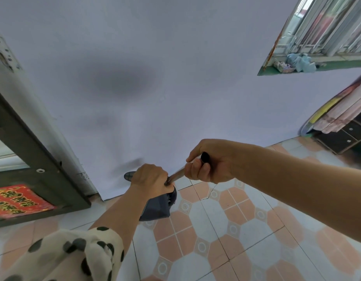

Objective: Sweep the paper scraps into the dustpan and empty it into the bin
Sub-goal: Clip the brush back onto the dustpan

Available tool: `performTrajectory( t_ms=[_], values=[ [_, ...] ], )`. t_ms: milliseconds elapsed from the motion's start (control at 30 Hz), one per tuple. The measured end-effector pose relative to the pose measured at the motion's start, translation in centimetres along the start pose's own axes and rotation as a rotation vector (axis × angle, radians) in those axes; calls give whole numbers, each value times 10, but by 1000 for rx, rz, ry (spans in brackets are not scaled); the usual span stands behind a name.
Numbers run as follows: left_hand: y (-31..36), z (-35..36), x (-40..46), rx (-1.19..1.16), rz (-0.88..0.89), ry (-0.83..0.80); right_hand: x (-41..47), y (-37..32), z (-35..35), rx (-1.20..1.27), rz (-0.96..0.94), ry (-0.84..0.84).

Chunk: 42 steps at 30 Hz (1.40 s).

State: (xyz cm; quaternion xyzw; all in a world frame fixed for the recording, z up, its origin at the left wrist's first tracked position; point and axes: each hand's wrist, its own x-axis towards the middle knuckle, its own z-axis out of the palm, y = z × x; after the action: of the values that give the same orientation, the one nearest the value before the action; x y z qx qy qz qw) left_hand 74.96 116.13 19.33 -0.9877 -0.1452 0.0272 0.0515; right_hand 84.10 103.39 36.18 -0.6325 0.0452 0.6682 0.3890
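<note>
Head view, looking down at tiled floor (216, 230) by pale wall (155, 67). Right hand (210, 161): fingers curled tight round black-capped handle (205, 157), metal shaft (176, 175) slanting down-left. Left hand (150, 176): fingers wrapped round shaft's lower part, spotted sleeve (70, 254) pushed back on forearm. Grey dustpan (158, 207) directly beneath left hand, just above floor near wall's foot; contents not discernible. Dark door (33, 159) with red sign (17, 201) at left; window (327, 33) upper right.
</note>
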Motion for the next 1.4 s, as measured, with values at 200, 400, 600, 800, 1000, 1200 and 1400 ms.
performTrajectory(
  t_ms=[200, 400, 600, 800, 1000, 1200, 1400],
  values=[
    [-9, -7, 16, -20, 37, 51, 2, -18, -7, -2, -71, -66],
    [-40, -24, 26, -4, 46, 47, 4, -37, -23, -187, -197, 5],
    [-92, -42, 28, 7, 114, -18, 27, -52, -48, -177, -312, 82],
    [-135, -32, 28, -45, 217, -160, 76, -69, -61, -189, -346, 230],
    [-157, 22, 34, -50, 303, -256, 130, -72, -50, -153, -350, 365],
    [-189, 85, 54, -283, 371, -302, 181, -77, -27, -147, -328, 453],
    [-231, 185, 75, -467, 195, -491, 230, -81, -20, -152, -270, 554]
  ],
)
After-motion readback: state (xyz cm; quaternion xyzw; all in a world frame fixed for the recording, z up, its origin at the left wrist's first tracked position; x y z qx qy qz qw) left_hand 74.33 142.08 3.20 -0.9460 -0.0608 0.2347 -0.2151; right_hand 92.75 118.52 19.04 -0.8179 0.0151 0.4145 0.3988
